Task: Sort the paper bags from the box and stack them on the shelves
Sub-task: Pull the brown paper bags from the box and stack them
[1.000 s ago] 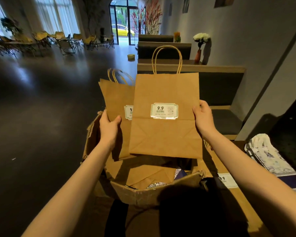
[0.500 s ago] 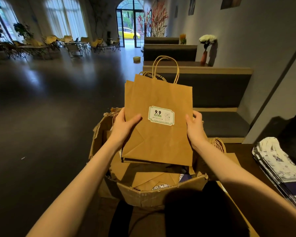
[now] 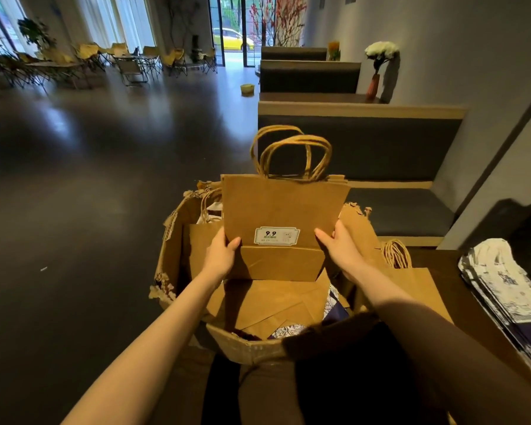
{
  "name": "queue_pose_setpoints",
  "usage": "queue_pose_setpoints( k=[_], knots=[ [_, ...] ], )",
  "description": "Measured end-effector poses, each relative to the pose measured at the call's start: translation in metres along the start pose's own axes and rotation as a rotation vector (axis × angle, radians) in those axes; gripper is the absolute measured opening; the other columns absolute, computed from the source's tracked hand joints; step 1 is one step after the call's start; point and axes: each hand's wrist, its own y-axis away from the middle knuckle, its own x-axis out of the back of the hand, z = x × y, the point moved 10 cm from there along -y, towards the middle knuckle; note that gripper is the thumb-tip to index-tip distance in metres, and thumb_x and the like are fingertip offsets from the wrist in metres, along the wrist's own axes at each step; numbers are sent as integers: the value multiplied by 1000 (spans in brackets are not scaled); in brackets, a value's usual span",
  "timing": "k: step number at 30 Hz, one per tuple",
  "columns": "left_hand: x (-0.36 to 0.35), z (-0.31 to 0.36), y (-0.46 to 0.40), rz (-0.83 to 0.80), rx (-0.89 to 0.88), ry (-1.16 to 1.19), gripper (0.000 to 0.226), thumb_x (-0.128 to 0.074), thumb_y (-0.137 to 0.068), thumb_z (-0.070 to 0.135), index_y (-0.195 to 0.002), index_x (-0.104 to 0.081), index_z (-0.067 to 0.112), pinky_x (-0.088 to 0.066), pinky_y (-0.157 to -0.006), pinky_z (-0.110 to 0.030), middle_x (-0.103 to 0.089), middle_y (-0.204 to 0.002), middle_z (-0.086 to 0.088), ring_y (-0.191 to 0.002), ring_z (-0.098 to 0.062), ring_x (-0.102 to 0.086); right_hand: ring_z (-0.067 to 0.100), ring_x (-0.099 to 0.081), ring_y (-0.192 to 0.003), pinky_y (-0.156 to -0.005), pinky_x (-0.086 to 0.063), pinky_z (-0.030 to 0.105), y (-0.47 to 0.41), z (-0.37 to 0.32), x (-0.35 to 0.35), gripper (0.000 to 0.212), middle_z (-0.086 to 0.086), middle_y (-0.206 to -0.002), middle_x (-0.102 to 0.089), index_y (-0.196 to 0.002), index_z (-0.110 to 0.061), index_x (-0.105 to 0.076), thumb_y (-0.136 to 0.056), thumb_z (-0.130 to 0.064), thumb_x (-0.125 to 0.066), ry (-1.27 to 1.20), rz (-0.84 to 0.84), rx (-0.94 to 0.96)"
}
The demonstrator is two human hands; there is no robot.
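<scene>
I hold a small stack of flat brown paper bags upright over a torn cardboard box. The front bag carries a white "9.9" label and its twisted paper handles stick up. My left hand grips the stack's lower left edge, thumb on the front. My right hand grips the lower right edge the same way. The bags' bottom edge sits low, inside the box opening. More flat brown bags and a few blue-and-white patterned bags lie inside the box.
A brown bag with its handle lies on the wooden surface to the right of the box. A stack of patterned white-and-blue bags lies at the far right. Dark bench seating stands behind the box. Dark open floor stretches left.
The two bags held apart a second ago have been brought together into one stack, squared up and lowered until the bottom edge sits in the box. Both hands slid to the lower corners.
</scene>
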Motion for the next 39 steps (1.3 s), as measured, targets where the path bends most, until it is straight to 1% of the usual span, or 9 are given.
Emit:
queue_pose_setpoints(
  k=[3, 8, 13, 15, 19, 28, 33, 36, 39],
  knots=[
    [-4, 2, 1, -42, 13, 32, 37, -41, -100, 24, -137, -39, 19, -39, -106, -43, -51, -136, -4, -124, -21, -48, 22, -52, -121, -98, -45, 35, -1, 6, -1, 38, 7, -131, -54, -133, -12, -43, -96, -17, -50, -47, 25, 5],
    [27, 3, -4, 18, 57, 51, 41, -26, -103, 35, -124, -52, 11, -37, -78, -22, -56, -112, 1, -99, -10, -50, 19, -56, -114, -100, -46, 42, -2, -17, 15, 25, 5, -124, -59, -122, -16, -50, -98, -11, -44, -162, 164, 100],
    [69, -28, -19, 159, 167, -229, 21, -43, -99, 24, -103, -59, 12, -45, -70, -30, -64, -100, -8, -80, -16, -56, 14, -54, -111, -92, -45, 30, -2, -35, 37, 29, 3, -123, -57, -129, -10, -46, -100, -15, -40, -111, 299, 157],
    [67, -57, -26, 106, 296, -318, 32, -46, -95, 25, -114, -57, 2, -44, -59, -28, -63, -96, -13, -70, -15, -53, 14, -54, -111, -93, -45, 31, -4, -35, 42, 27, 4, -122, -57, -127, -12, -47, -101, -16, -40, -132, 331, 159],
    [61, -109, -36, 80, 554, -224, 60, -50, -91, 29, -139, -30, 0, -43, -102, -46, -44, -135, -21, -120, -35, -49, 16, -53, -116, -99, -44, 33, -11, -27, 42, 28, 5, -125, -56, -128, -12, -47, -101, -15, -40, -135, 350, 148],
    [47, -97, -14, 190, 650, 32, 78, -59, -90, 25, -145, -5, 13, -48, -96, -45, -28, -148, -17, -129, -35, -41, 21, -46, -129, -109, -37, 46, -24, -2, 36, 41, 7, -138, -50, -140, -11, -40, -99, -15, -42, -209, 341, 71],
    [51, -84, -12, 177, 585, 2, 67, -60, -90, 18, -142, -22, 1, -47, -96, -39, -38, -141, -18, -123, -34, -47, 19, -50, -124, -107, -40, 43, -20, -6, 42, 36, 6, -133, -53, -135, -13, -44, -100, -16, -42, -202, 380, 80],
    [43, -66, -8, 117, 511, 82, 41, -65, -85, 9, -121, -47, 0, -50, -86, -38, -55, -120, -13, -105, -27, -56, 19, -51, -122, -105, -42, 42, -16, -15, 49, 34, 6, -130, -55, -133, -12, -46, -99, -18, -43, -169, 415, 105],
    [33, -33, -5, 119, 377, 154, 18, -55, -90, 1, -107, -51, 8, -49, -78, -41, -59, -100, -9, -93, -25, -56, 19, -53, -117, -101, -44, 39, -7, -29, 58, 31, 6, -125, -57, -129, -12, -48, -100, -17, -43, -141, 447, 141]
  ],
)
